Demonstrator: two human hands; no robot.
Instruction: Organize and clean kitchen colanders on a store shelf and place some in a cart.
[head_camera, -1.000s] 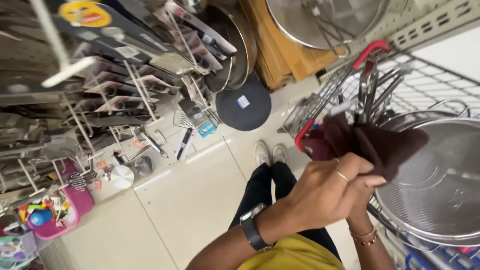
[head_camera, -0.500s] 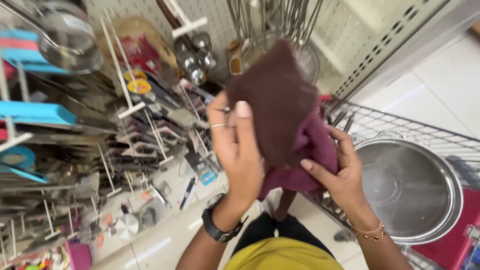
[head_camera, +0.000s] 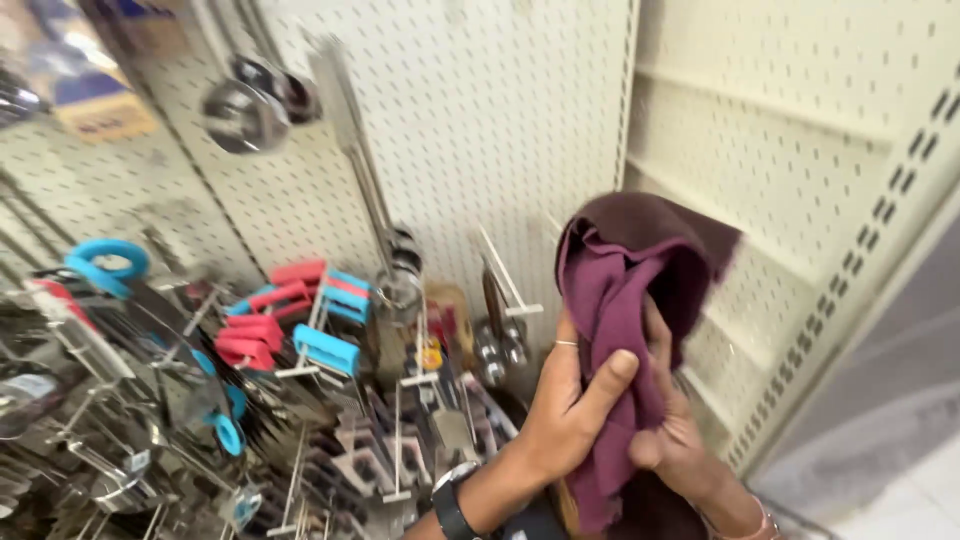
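Note:
A dark maroon cloth is held up in front of a white pegboard wall. My left hand grips its left side, thumb across the fabric, a thin ring on one finger and a black watch at the wrist. My right hand holds the cloth from behind and the right, a bracelet on that wrist. The cloth's lower part hangs down between my forearms.
Pegboard hooks at the left carry kitchen utensils: metal ladles, a long steel tool, red and blue handled tools and packaged gadgets. Bare white pegboard shelving fills the right side. Grey floor shows at lower right.
The view has swung upward from the floor and wire cart to the pegboard wall. Both hands raised the cloth higher and bunched it more tightly.

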